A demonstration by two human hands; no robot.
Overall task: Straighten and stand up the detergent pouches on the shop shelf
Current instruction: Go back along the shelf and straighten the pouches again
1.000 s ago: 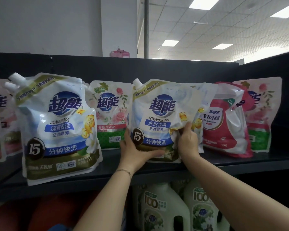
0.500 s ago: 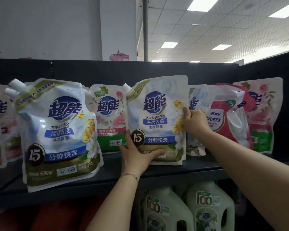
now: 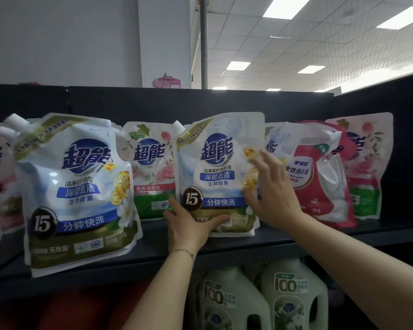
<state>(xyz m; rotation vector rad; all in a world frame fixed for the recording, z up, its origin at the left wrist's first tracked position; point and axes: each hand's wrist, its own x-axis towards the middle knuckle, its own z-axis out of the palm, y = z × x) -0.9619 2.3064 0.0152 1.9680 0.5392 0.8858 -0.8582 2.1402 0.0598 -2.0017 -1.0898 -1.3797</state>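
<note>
The pouch (image 3: 218,167) stands upright at frame centre on the shelf (image 3: 343,236); the left hand (image 3: 191,225) grips its lower left corner; the right hand (image 3: 275,194), fingers spread, rests at its right edge; let go unevenly, the soft pouch may slump forward.

The large pouch (image 3: 81,191) at the left front edge of the shelf (image 3: 379,231) and the centre pouch (image 3: 217,167) both read 超能, 深层去渍, 生物酵素 and "15 分钟快洗". The floral pouch (image 3: 150,167) between them, set further back, reads 超能 and 香氛洗衣液. The red pouch (image 3: 320,177) toward the right end carries 全效洗衣液, "NEW" and "2kg"; the green bottles (image 3: 293,296) below the shelf bear "100".
</note>
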